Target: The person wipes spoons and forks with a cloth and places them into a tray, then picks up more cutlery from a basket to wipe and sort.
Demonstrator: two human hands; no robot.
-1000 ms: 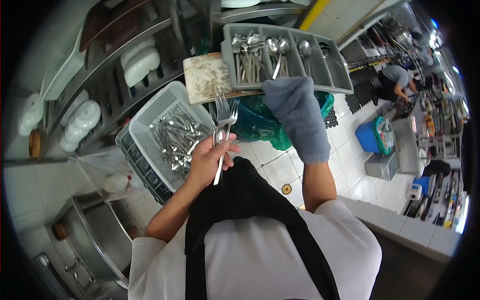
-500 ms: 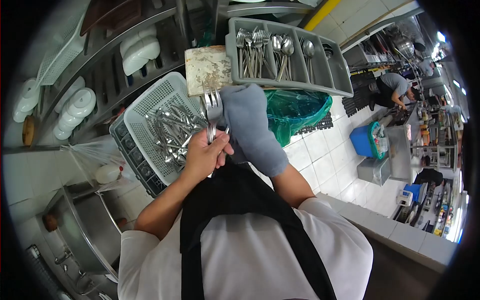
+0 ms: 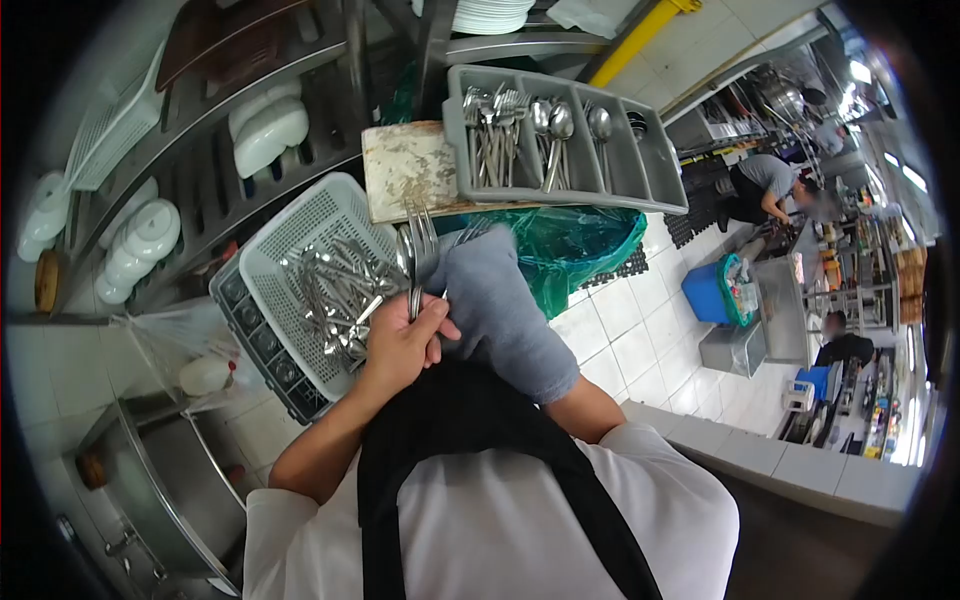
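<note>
My left hand (image 3: 400,345) is closed around a small bunch of cutlery: a fork (image 3: 424,248) with its tines upward and a spoon (image 3: 404,250) beside it. A grey-blue cloth (image 3: 490,290) covers my right hand, hiding its fingers. Past the cloth's upper edge poke the tines of another fork (image 3: 471,232). Left of my hands, a pale perforated basket (image 3: 262,250) holds a heap of loose cutlery (image 3: 340,285). Beyond them, a grey cutlery tray (image 3: 655,165) has forks (image 3: 496,135) in its left compartment and spoons (image 3: 558,135) in the middle ones.
A worn board (image 3: 405,175) lies under the tray's left end. Below it hangs a green bag-lined bin (image 3: 570,265). A dark glass rack (image 3: 245,330) sits beneath the basket. White bowls (image 3: 150,235) stand on the left shelf. A person (image 3: 765,190) bends at the far right.
Fork tines now show above the cloth near my right hand. The cutlery in my left hand has tilted slightly, with a spoon now plainer beside the fork. The view has shifted a little.
</note>
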